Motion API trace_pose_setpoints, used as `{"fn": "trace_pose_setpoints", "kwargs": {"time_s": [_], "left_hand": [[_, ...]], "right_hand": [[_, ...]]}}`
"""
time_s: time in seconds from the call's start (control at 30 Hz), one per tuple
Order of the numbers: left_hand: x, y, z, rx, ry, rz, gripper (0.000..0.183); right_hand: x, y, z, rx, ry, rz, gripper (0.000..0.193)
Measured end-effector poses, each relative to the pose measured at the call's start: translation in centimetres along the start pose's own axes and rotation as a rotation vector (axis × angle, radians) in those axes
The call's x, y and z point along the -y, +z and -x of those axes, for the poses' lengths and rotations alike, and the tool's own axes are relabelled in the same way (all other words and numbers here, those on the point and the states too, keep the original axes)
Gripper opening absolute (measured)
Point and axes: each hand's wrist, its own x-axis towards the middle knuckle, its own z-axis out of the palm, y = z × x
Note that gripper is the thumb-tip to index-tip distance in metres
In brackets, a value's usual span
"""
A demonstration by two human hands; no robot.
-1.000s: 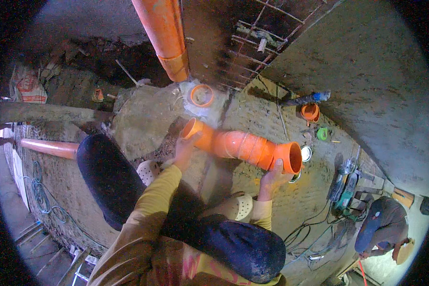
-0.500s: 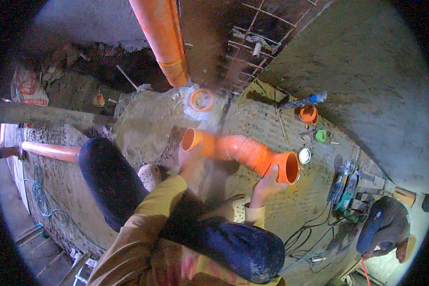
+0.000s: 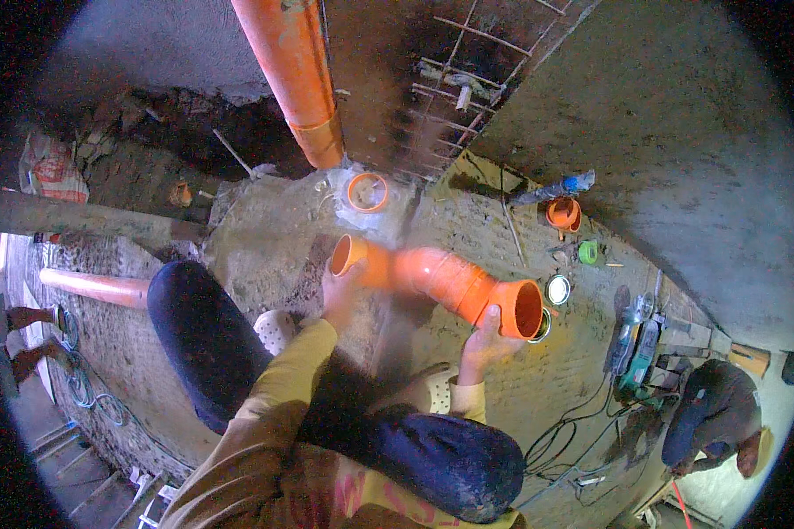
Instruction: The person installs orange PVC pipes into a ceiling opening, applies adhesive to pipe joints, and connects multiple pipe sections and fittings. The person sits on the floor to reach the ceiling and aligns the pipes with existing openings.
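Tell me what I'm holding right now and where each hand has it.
A curved orange pipe fitting: your left hand grips it by its left open end, your right hand by its right open end.

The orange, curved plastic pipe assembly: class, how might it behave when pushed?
The orange, curved plastic pipe assembly seems stiff: held near its ends by the left hand and right hand, it spans between them unsupported. Its open, hollow ends suggest lightness for its size. Its bends would probably hinder free rolling.
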Motion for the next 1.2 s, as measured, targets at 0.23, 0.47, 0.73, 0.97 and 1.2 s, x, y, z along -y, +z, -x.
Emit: {"fn": "trace_pose_setpoints", "kwargs": {"time_s": [0.23, 0.47, 0.73, 0.97, 1.2], "left_hand": [[-0.4, -0.3, -1.2, 0.057, -0.014, -0.052, 0.057], [0.0, 1.0, -1.6, -0.027, 0.154, -0.164, 0.051], [-1.0, 1.5, -1.9, -0.042, 0.242, -0.107, 0.049], [-2.3, 1.5, -2.2, -0.013, 0.082, -0.003, 0.041], [-5.0, -3.3, -3.2, 0.119, 0.021, -0.725, 0.036]], "right_hand": [[-0.6, -0.4, -0.7, 0.045, -0.046, 0.006, 0.081], [1.7, 1.8, -1.3, -0.085, 0.059, 0.011, 0.079], [2.6, 0.5, -1.4, -0.054, 0.172, 0.193, 0.071], [2.7, 0.2, -5.1, -0.206, 0.108, -0.145, 0.059], [-6.1, -3.2, -5.3, -0.263, 0.24, -0.229, 0.064]]}}
